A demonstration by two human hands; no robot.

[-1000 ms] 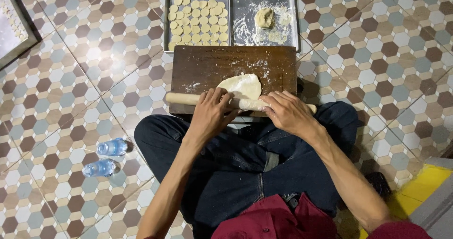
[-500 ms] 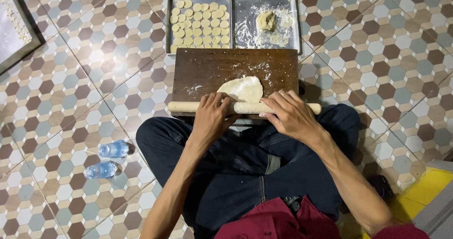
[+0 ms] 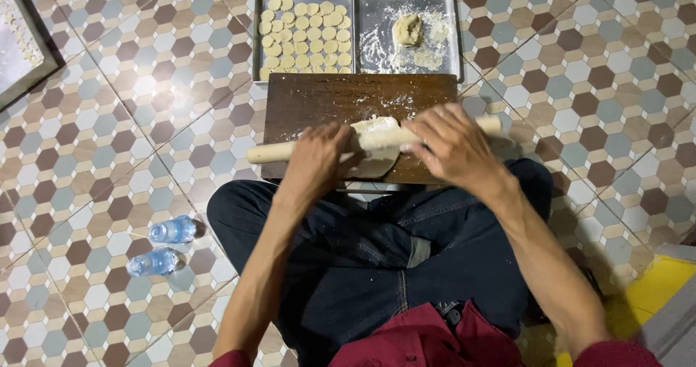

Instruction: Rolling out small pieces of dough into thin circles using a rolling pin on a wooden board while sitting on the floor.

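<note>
Both hands now rest further up the dark wooden board (image 3: 326,102) than half a second ago: the rolling pin (image 3: 377,139) has travelled from the near edge of the dough sheet onto its middle, and it now lies slightly tilted, its right end higher in the view. The left hand (image 3: 317,158) lies palm-down with fingers spread flat over the pin's left part; the right hand (image 3: 451,143) lies likewise over the right part, fingers extended, neither hand clenched around it. The pin's left end projects past the board's left edge; its right end shows beyond the right hand.

The dough sheet (image 3: 375,165) is pale, thin and roughly round, lying on the near half of the board, partly hidden under pin and hands. Loose flour marks the board beyond it.

Past the board stand two metal trays side by side. The left tray (image 3: 257,40) holds rows of small round pale discs, closely packed. The right tray (image 3: 457,40) holds one lump of dough (image 3: 407,28) amid scattered flour.

Two small clear water bottles (image 3: 163,245) lie on the patterned tile floor (image 3: 109,120) beside the person's left knee. The person sits cross-legged in dark jeans (image 3: 377,251).
</note>
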